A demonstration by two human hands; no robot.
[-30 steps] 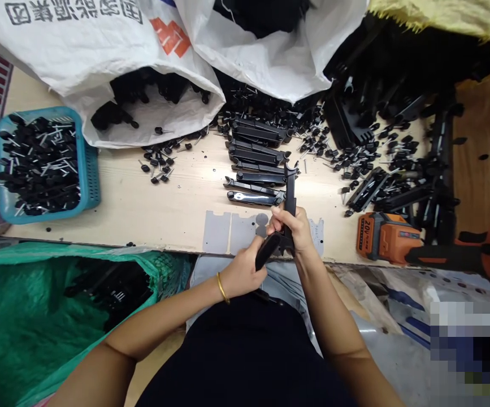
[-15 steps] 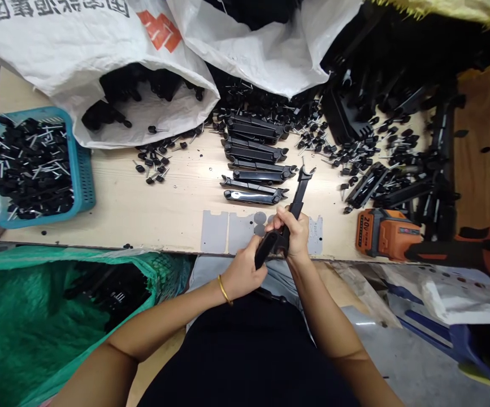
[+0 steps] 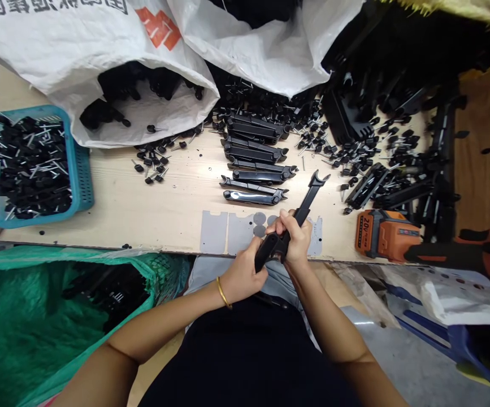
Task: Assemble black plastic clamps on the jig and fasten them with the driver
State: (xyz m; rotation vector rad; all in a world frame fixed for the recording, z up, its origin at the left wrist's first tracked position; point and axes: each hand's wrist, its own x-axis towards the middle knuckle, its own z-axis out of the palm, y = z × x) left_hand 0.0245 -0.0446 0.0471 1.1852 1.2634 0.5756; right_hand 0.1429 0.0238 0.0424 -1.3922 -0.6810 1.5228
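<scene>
Both my hands grip a black plastic arm with a forked end (image 3: 309,195), held just above the table's front edge. My left hand (image 3: 245,268) is closed round its lower, handle-like end. Around the middle of it wrap the fingers of my right hand (image 3: 296,234), and the forked tip points away to the upper right. Beyond my hands lies a row of similar black plastic arms (image 3: 259,176), stacked one behind another. Grey flat pads (image 3: 214,232) are on the table near my hands. How the two parts of the held piece join is partly hidden by my fingers.
A blue basket (image 3: 84,183) full of black-headed screws stands at the left. White sacks (image 3: 270,62) with black parts lie at the back. Loose screws (image 3: 355,150) are scattered right of the row. An orange cordless tool (image 3: 391,233) lies at the right; a green sack (image 3: 20,316) is below left.
The forked end has swung a little to the right and down, and the held piece looks straighter between my hands. My hands stay in nearly the same place.
</scene>
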